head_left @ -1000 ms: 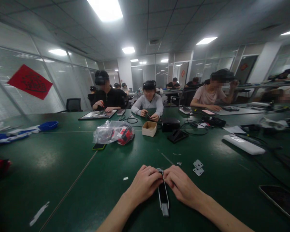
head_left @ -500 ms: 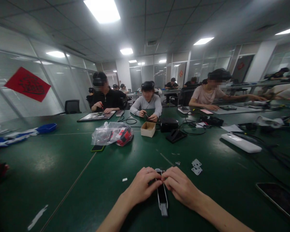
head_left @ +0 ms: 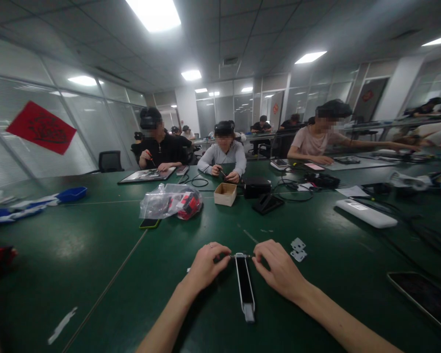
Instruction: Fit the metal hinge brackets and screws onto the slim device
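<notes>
A long narrow black strip with a pale frame [head_left: 244, 287] lies on the green table [head_left: 106, 255], pointing toward me. My left hand [head_left: 206, 267] pinches its far end from the left, fingers closed. From the right, my right hand [head_left: 279, 269] pinches the same far end. A thin metal piece shows between the fingertips of both hands. Two small white plates [head_left: 298, 249] lie just right of my right hand.
A plastic bag with red parts [head_left: 171, 202], a phone [head_left: 150, 223], a small cardboard box [head_left: 226, 194], black devices with cables [head_left: 268, 203] and a white bar [head_left: 365, 214] lie farther off. A dark tablet [head_left: 422, 296] sits at the right. Several people work across the table.
My hands have moved apart slightly and forward, uncovering the strip's far end. A person at the back right has stretched an arm out to the right.
</notes>
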`<state>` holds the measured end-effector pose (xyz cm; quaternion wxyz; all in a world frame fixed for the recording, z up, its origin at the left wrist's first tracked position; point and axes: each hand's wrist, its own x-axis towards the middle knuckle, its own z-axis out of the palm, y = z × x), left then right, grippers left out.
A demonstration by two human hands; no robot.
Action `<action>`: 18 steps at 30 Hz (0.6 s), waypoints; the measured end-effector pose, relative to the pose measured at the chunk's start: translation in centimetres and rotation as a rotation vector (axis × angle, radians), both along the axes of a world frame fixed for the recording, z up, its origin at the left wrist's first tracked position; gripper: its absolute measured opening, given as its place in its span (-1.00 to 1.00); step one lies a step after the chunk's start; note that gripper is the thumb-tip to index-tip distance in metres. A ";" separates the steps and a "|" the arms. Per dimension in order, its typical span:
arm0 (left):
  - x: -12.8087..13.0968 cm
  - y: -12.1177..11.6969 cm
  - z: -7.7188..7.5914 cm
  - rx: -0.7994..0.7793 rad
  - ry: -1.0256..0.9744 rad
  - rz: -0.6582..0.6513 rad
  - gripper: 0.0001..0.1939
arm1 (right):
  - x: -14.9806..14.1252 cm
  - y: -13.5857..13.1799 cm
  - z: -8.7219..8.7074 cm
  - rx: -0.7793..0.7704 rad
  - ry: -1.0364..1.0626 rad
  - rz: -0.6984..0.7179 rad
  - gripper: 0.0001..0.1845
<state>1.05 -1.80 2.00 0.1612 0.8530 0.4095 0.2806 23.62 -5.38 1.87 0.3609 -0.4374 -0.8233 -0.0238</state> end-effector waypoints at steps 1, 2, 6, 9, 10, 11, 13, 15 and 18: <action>-0.1 0.2 -0.2 0.005 0.019 0.022 -0.85 | 0.1 0.1 0.0 -0.051 -0.016 -0.030 -0.90; -0.2 0.3 -0.4 0.010 0.042 0.037 -0.85 | 0.2 0.1 -0.1 -0.100 -0.032 -0.058 -0.89; -0.2 0.5 -0.7 0.017 0.117 0.065 -0.85 | 0.3 0.5 -0.4 -0.230 -0.084 -0.125 -0.85; -0.1 0.5 -0.8 0.007 0.156 0.081 -0.85 | 0.2 0.7 -0.6 -0.278 -0.096 -0.142 -0.82; -0.1 0.5 -0.9 0.002 0.165 0.086 -0.85 | 0.2 0.8 -0.7 -0.285 -0.099 -0.145 -0.82; -0.1 0.5 -1.0 -0.002 0.172 0.090 -0.85 | 0.1 0.9 -0.8 -0.287 -0.103 -0.146 -0.82; 0.0 0.6 -1.1 -0.009 0.175 0.094 -0.85 | 0.1 0.9 -0.9 -0.283 -0.111 -0.145 -0.82; 0.0 0.6 -1.2 -0.015 0.168 0.094 -0.85 | 0.0 1.0 -1.0 -0.281 -0.114 -0.141 -0.82; 0.2 0.6 -1.4 -0.021 0.157 0.093 -0.85 | -0.1 1.1 -1.1 -0.275 -0.116 -0.132 -0.81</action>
